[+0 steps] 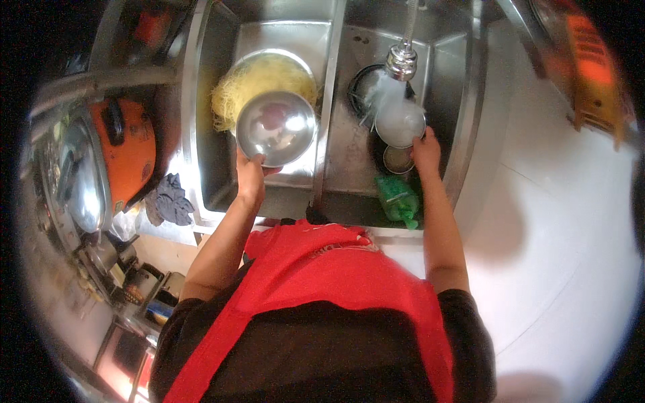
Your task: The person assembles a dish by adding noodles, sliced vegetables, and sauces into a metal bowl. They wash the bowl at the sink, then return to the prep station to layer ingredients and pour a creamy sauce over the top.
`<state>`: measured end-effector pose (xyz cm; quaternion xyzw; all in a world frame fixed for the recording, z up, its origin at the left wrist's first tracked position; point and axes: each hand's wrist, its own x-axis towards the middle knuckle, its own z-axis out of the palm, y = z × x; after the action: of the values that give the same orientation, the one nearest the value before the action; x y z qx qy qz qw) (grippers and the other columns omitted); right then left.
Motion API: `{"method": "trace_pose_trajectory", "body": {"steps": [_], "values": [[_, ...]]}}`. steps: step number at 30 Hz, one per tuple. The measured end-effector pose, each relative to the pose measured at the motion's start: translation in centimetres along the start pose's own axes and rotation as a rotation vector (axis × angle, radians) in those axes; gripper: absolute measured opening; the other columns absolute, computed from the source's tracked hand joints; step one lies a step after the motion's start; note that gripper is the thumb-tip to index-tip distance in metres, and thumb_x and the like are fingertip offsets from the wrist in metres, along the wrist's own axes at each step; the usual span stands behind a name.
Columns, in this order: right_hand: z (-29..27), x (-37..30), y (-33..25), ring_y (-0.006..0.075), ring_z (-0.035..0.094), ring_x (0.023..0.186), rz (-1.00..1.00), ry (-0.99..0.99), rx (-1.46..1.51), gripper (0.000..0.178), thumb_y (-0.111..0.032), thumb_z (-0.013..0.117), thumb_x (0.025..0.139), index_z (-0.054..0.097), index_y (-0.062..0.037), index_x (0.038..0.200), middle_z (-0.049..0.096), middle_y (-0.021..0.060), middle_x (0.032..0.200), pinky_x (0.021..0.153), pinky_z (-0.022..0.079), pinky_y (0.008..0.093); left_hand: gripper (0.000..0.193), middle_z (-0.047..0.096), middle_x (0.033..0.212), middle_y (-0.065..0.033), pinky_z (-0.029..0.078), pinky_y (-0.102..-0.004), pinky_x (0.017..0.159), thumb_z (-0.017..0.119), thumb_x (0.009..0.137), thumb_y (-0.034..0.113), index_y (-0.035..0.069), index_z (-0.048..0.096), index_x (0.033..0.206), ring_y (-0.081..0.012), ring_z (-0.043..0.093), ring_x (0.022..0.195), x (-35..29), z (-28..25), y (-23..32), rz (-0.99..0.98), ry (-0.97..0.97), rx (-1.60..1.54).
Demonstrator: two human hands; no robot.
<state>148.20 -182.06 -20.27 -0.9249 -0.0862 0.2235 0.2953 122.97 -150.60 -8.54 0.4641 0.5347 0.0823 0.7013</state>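
Note:
My left hand (252, 176) grips the near rim of a shiny metal bowl (277, 129), thumb over the edge. It is held above the left sink basin, partly covering a heap of thin yellow noodle-like strands (265, 77) in a larger metal bowl (295, 60). In the right basin my right hand (426, 149) holds a small metal bowl (401, 127) by its right side. Water from the faucet (402, 62) pours into and over it, blurring its inside. Most of the right fingers are hidden behind that bowl.
A dark round pan (361, 84) lies under the water stream. A small round container (398, 160) and a green plastic bag (399, 200) sit in the right basin. Left of the sink are an orange appliance (126, 151) and a dark cloth (169, 201). An orange plastic object (594, 74) is at far right.

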Motion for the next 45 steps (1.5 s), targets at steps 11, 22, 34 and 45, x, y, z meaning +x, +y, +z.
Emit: {"method": "trace_pose_trajectory", "body": {"steps": [11, 22, 34, 45], "values": [[2.9, 0.4, -3.7, 0.0317, 0.062, 0.063, 0.151, -0.037, 0.255, 0.029, -0.019, 0.052, 0.081, 0.053, -0.0002, 0.102, 0.062, 0.0191, 0.081, 0.064, 0.048, 0.0431, 0.062, 0.045, 0.122, -0.0206, 0.060, -0.0347, 0.059, 0.040, 0.077, -0.003, 0.005, 0.024, 0.137, -0.0319, 0.060, 0.096, -1.4, 0.5, 0.5, 0.002, -0.029, 0.026], [4.2, -1.8, -7.1, 0.0069, 0.032, 0.041, 0.767, -0.621, 1.559, 0.030, -0.024, 0.040, 0.096, 0.053, -0.0009, 0.109, 0.036, -0.0051, 0.055, 0.065, 0.048, 0.0315, 0.057, 0.048, 0.119, -0.0202, 0.060, -0.0346, 0.059, 0.040, 0.079, -0.002, 0.004, 0.028, 0.134, -0.0312, 0.061, 0.093, -1.1, 1.6, 1.3, -0.011, -0.029, 0.043], [3.3, -6.1, -9.4, 0.0063, 0.030, 0.039, 0.661, -0.941, 1.640, 0.044, -0.027, 0.043, 0.094, 0.047, 0.0007, 0.127, 0.034, -0.0059, 0.053, 0.058, 0.040, 0.0224, 0.053, 0.050, 0.117, -0.0194, 0.059, -0.0333, 0.058, 0.040, 0.081, -0.001, 0.004, 0.029, 0.132, -0.0300, 0.062, 0.090, -1.2, 1.2, 0.6, -0.013, 0.001, 0.024], [2.4, -10.1, -18.9, 0.0161, 0.057, 0.057, -0.202, -0.328, 0.386, 0.037, -0.026, 0.053, 0.090, 0.054, -0.0046, 0.120, 0.057, 0.0106, 0.063, 0.057, 0.045, 0.0303, 0.053, 0.055, 0.108, -0.0184, 0.058, -0.0322, 0.055, 0.042, 0.084, -0.002, 0.006, 0.027, 0.134, -0.0268, 0.063, 0.079, -3.7, 1.6, -1.3, -0.184, -0.170, -0.069]]}}
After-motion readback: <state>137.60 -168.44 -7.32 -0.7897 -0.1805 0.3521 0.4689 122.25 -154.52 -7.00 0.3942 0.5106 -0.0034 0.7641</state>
